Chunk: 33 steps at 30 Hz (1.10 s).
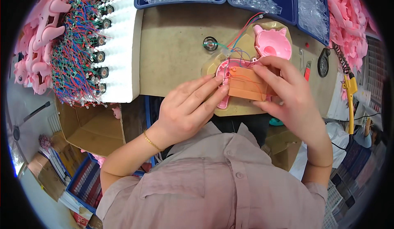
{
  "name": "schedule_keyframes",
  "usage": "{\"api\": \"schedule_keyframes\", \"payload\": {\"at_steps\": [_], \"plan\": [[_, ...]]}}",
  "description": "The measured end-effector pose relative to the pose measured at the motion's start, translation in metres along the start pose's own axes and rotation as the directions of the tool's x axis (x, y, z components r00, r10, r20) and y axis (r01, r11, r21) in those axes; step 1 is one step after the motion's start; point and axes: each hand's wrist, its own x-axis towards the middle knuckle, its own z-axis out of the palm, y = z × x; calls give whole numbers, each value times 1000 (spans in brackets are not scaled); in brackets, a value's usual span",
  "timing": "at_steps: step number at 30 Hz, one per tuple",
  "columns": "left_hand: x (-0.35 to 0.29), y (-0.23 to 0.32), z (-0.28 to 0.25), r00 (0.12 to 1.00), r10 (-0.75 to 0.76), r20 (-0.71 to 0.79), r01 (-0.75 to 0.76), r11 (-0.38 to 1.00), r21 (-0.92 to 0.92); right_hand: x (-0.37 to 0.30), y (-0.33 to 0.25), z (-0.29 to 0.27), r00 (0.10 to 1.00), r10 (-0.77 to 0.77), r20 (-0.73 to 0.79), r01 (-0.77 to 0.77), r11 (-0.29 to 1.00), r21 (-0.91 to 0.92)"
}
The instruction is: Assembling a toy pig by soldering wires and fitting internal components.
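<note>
My right hand [289, 87] grips an orange rectangular block [247, 84] at its right end, thumb below and fingers on top. The block lies over an open pink toy body shell [223, 65], with thin red wires across it. My left hand [191, 102] has its fingers stretched to the shell's left side, and the fingertips rest at the shell and the block's left end. The left thumb is hidden. Red, blue and green wires [242, 32] run from the shell to a small round black speaker [210, 43]. A pink animal head shell [273, 42] lies beyond my right hand.
Blue bins [180, 4] of clear plastic parts line the table's far edge. Wired speakers [99, 56] sit on white foam [127, 44] at left. Pink toy parts [47, 28] are piled on both sides. A yellow tool [350, 89] hangs from a coiled cord at right.
</note>
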Motion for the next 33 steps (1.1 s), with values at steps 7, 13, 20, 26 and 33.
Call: {"api": "schedule_keyframes", "payload": {"at_steps": [7, 13, 20, 26, 33], "plan": [[5, 9, -5, 994, -21, 110, 15, 998, 56, 0, 7, -1, 999, -42, 12, 42, 997, -70], [41, 5, -31, 992, -105, 71, 105, 994, 1, -22, 12, -14, 982, 70, -174, -83, 994, -70], [76, 23, -1, 973, 83, 216, -110, 987, 115, -32, 24, 4, 949, -126, -290, 15, 935, -356], [81, 25, 0, 959, 93, 267, -127, 985, 113, -27, 36, 1, 967, -31, -253, -4, 991, -135], [68, 7, -27, 948, -312, 64, 308, 949, 59, -20, 28, -21, 928, 364, -82, -281, 826, 488]]}}
